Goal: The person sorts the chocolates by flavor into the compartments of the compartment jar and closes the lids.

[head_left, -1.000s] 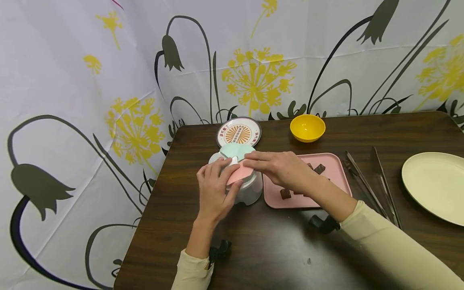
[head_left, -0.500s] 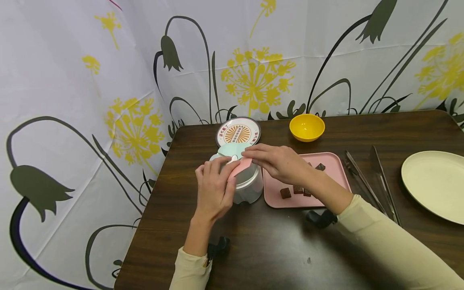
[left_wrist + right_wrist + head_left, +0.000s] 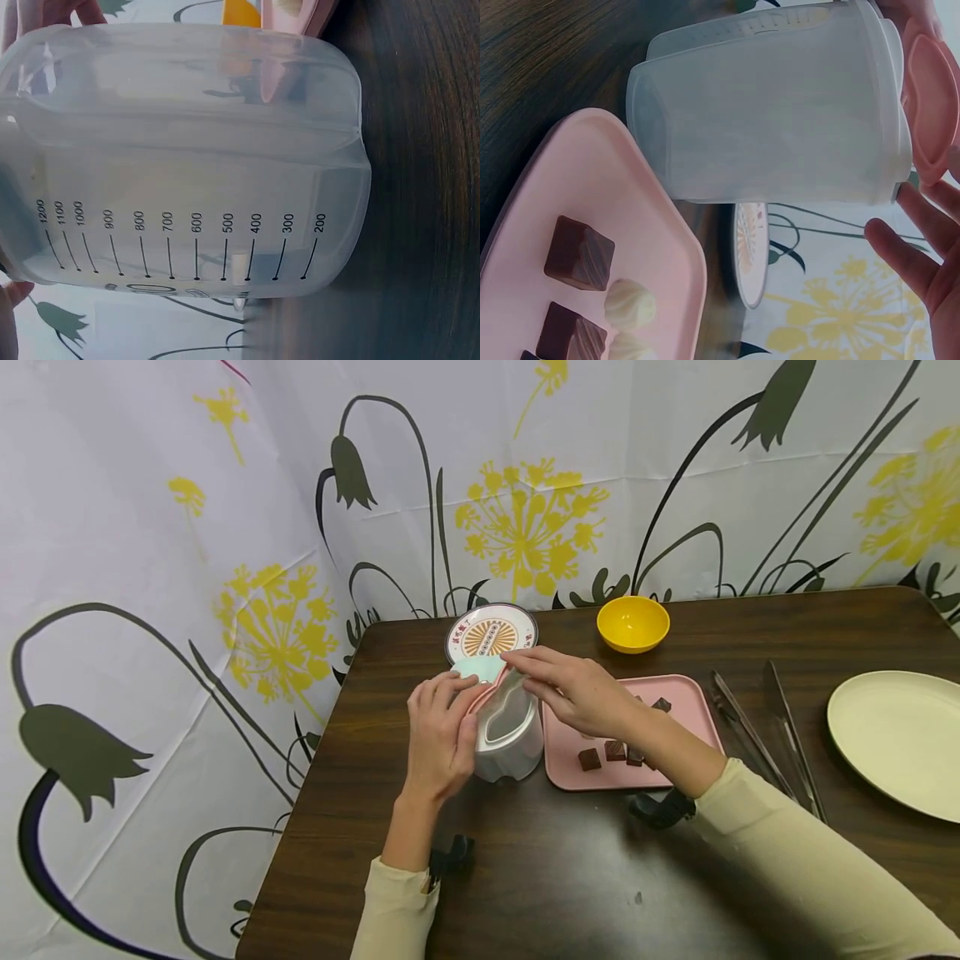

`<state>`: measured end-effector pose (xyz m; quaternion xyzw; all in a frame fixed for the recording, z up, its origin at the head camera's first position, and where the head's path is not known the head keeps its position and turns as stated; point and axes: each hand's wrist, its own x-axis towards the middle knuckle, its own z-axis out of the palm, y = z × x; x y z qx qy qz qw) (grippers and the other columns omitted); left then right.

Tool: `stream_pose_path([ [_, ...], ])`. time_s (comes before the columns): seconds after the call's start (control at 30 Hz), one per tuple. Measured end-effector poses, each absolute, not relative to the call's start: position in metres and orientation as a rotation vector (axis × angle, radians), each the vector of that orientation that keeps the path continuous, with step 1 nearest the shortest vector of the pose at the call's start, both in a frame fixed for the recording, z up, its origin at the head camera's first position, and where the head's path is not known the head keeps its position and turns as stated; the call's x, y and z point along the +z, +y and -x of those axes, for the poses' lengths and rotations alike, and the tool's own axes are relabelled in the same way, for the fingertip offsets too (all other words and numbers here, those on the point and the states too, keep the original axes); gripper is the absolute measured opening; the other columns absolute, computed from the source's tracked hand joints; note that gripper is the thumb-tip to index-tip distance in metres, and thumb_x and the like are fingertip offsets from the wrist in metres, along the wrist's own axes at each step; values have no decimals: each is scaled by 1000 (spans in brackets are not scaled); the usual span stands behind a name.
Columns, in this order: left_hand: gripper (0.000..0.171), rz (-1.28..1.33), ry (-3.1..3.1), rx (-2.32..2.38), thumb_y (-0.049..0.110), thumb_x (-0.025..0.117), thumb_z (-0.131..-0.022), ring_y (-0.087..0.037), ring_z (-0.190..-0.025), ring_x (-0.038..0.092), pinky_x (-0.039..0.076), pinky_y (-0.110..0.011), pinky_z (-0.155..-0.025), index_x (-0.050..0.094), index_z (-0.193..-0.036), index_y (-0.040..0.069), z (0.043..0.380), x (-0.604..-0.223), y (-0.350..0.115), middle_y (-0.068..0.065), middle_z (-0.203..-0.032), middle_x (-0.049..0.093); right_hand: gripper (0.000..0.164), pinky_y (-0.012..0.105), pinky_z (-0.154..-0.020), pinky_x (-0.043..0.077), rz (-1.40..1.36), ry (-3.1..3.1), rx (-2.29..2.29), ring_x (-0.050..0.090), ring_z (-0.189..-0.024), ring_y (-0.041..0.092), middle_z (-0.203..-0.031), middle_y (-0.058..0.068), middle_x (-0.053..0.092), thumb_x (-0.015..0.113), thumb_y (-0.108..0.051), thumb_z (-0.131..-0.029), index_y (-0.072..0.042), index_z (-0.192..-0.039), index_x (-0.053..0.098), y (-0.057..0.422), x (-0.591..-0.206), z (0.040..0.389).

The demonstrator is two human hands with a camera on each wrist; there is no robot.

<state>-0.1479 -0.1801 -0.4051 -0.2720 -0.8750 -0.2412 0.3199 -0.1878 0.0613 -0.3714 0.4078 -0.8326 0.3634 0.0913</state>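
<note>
A translucent plastic storage container (image 3: 510, 762) stands upright on the dark wooden table. Printed volume marks show along its side in the left wrist view. Its pink lid flap (image 3: 934, 101) is tilted up, exposing the opening beneath, while the mint lid flap (image 3: 478, 667) lies flat behind it. My left hand (image 3: 437, 735) pinches the near end of the pink flap. Fingers extended, my right hand (image 3: 588, 696) touches the flap's far end, its thumb apart from it.
Right of the container, a pink tray (image 3: 558, 772) bears several chocolates (image 3: 577, 253) and cream-coloured sweets (image 3: 630, 304). A patterned plate (image 3: 457, 639) and yellow bowl (image 3: 633, 625) stand behind. Tongs (image 3: 753, 735), a knife (image 3: 795, 739) and a cream plate (image 3: 900, 743) lie farther right.
The pink flap has swung up from lying flat to steeply tilted, uncovering the container's near opening. Both hands have risen slightly with it.
</note>
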Motion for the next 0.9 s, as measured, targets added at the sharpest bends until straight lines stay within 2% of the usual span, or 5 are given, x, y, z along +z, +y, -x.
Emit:
stream_pose_path([
  [0.1,50,736,-2278,-702,35,30,-97,-29,-132,45,21,-60,-109,68,-115,10,151,-408,-181,-12,-121,61,47,43,-99,44,-1202,-2472,1091,56,-122,22,-144,-1,51,55,-19,-100,-19,-147,48,61,-373,188],
  [0.2,48,763,-2248,-750,33,31,-97,-30,-131,47,25,-59,-108,68,-114,7,152,-410,-181,-14,-121,61,48,43,-100,44,-1198,-2469,1082,55,-123,22,-144,-1,51,55,-17,-100,-19,-147,48,61,-374,188],
  [0.33,48,764,-2231,-758,35,32,-97,-29,-127,50,30,-55,-104,68,-114,9,153,-410,-180,-13,-121,60,50,43,-99,45,-1195,-2471,1048,56,-122,22,-145,-2,50,55,-16,-99,-22,-148,46,60,-373,189],
  [0.6,52,721,-2281,-720,41,30,-97,-25,-123,48,30,-52,-99,67,-119,12,153,-409,-181,-7,-131,58,53,43,-92,48,-1180,-2496,1009,59,-117,23,-148,-4,47,55,-16,-99,-23,-150,43,57,-372,190],
  [0.9,55,757,-2282,-717,40,28,-97,-30,-134,43,25,-55,-108,67,-118,7,153,-410,-183,-9,-137,57,56,44,-98,45,-1184,-2522,1014,55,-125,24,-151,-2,43,54,-16,-99,-23,-152,38,57,-374,191],
])
